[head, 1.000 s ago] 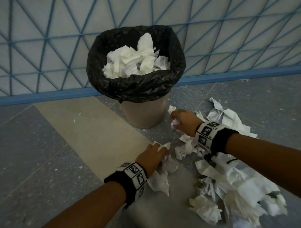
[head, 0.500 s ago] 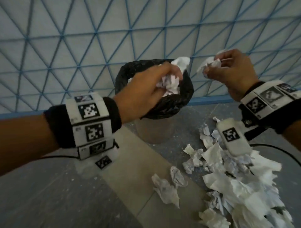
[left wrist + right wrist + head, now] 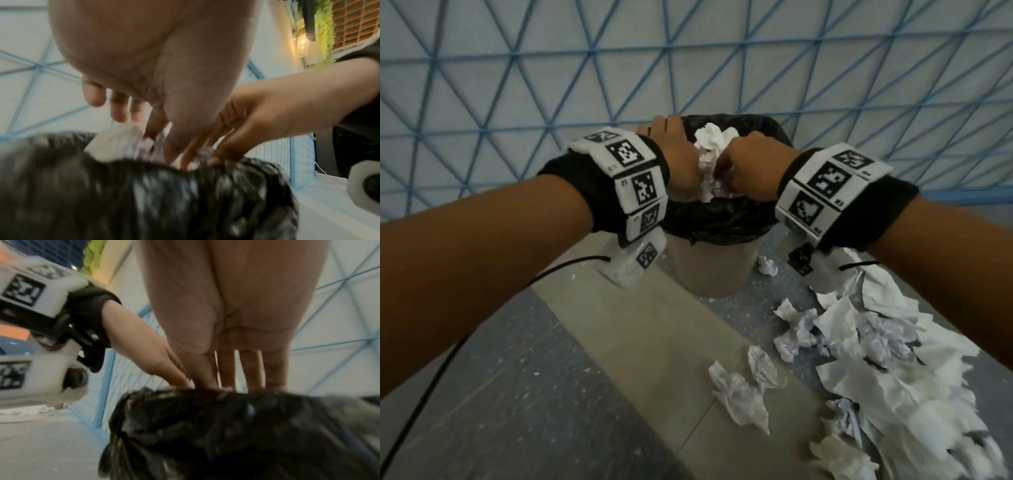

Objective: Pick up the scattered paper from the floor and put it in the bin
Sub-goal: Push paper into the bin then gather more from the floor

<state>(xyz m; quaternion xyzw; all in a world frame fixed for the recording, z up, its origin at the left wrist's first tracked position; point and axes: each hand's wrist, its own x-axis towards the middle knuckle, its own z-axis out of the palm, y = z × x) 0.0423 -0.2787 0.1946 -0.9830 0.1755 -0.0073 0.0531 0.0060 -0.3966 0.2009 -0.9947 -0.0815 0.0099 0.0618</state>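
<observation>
A round bin (image 3: 709,274) with a black liner (image 3: 722,219) stands by the wall, heaped with crumpled white paper (image 3: 710,140). Both hands are over its mouth, side by side. My left hand (image 3: 681,161) points down with its fingers spread and straight (image 3: 119,112), touching the paper in the bin (image 3: 121,141). My right hand (image 3: 743,171) also points straight down, and its fingers (image 3: 251,369) reach past the liner's rim (image 3: 226,426). I see no paper gripped in either hand. More scattered paper (image 3: 876,359) lies on the floor at the right.
Two crumpled pieces (image 3: 743,394) lie apart from the big pile, on a tan floor strip (image 3: 637,342). A wall with blue triangle lines (image 3: 551,68) rises right behind the bin. A black cable (image 3: 431,394) hangs from my left wrist.
Both hands lifted paper from the floor, carried it up over the bin, and now point down into the bin with straight fingers; the paper has left them.
</observation>
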